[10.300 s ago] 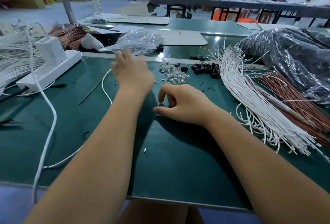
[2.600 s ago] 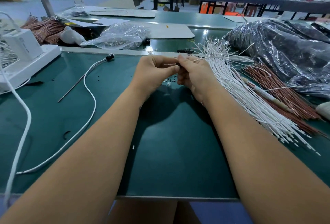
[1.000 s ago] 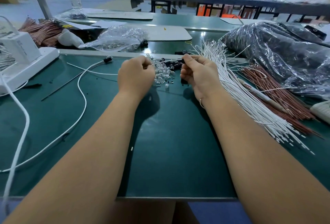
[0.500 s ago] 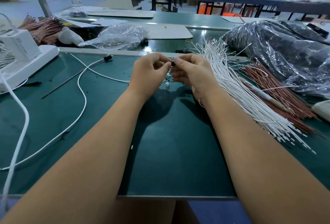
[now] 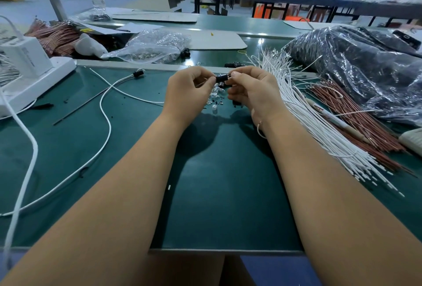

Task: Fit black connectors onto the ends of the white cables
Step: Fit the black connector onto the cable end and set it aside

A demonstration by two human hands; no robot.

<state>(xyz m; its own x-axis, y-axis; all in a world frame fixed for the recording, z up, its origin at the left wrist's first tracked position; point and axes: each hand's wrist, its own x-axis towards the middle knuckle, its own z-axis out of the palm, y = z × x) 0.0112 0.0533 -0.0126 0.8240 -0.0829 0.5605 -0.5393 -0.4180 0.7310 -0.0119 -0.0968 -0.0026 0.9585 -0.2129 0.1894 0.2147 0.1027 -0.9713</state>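
A green surface is shown, with a bundle of white cables spread at its right, and above its middle a black connector is pinched between the left hand and right hand.

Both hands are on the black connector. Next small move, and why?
Probably push the black connector further onto the white cable. Right hand pinches it, left hand meets it end-on, cable trailing left; whether it is seated is hidden.
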